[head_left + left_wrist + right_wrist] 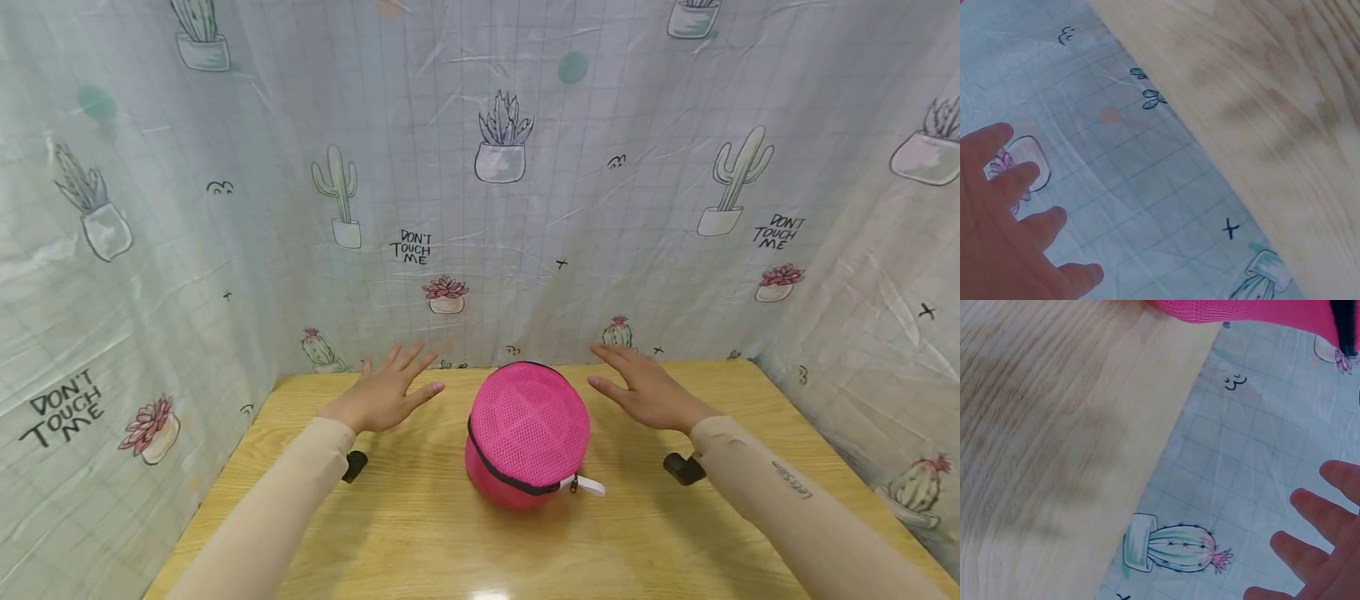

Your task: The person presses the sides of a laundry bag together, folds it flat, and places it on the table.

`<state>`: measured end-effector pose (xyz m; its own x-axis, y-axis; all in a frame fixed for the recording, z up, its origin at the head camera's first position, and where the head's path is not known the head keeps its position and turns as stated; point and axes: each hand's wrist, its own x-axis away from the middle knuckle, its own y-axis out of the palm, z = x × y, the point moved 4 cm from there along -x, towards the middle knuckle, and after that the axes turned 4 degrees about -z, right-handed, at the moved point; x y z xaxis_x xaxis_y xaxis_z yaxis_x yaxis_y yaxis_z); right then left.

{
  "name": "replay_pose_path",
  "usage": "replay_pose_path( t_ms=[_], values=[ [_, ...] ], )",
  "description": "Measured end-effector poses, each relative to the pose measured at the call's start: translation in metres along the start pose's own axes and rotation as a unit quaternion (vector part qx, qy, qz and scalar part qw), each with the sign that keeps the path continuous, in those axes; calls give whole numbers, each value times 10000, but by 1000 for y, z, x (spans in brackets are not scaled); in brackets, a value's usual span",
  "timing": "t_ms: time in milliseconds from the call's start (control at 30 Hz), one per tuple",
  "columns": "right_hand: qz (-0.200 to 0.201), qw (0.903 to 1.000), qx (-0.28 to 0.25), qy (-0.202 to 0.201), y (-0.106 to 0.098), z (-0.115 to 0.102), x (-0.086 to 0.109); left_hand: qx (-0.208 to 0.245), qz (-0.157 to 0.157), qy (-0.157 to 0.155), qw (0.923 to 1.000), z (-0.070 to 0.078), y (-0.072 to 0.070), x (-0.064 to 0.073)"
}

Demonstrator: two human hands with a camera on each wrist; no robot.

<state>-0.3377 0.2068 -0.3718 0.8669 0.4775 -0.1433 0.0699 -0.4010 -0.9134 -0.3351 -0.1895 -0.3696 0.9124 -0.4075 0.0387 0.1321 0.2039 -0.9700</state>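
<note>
A round pink mesh bag with a black zip edge stands on the wooden table, its lid closed. A white pull tab hangs from the zip at its front right. My left hand is held to the left of the bag, fingers spread and empty. On the other side my right hand hovers with straight fingers, apart from the bag. The left wrist view shows the spread left fingers against the curtain. In the right wrist view the right fingers are extended, with part of the pink bag at the top.
The light wooden table ends at a curtain printed with cacti, which encloses the back and both sides. A black wrist device sits under the right wrist, another black one under the left.
</note>
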Motion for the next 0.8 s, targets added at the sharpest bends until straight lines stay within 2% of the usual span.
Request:
replay_pose_path(
  t_ms=[267, 633, 800],
  values=[
    [-1, 9998, -74, -196, -10, -13, 6, 7, 38, 80, 10000, 9, -10, 9],
    [-54, 9987, -206, -459, -12, -32, 10, -226, 191, 510, 9983, 40, -17, 16],
    [17, 9976, -232, -653, -7, -38, 11, -208, 92, 663, 9975, 53, -16, 17]
  ],
)
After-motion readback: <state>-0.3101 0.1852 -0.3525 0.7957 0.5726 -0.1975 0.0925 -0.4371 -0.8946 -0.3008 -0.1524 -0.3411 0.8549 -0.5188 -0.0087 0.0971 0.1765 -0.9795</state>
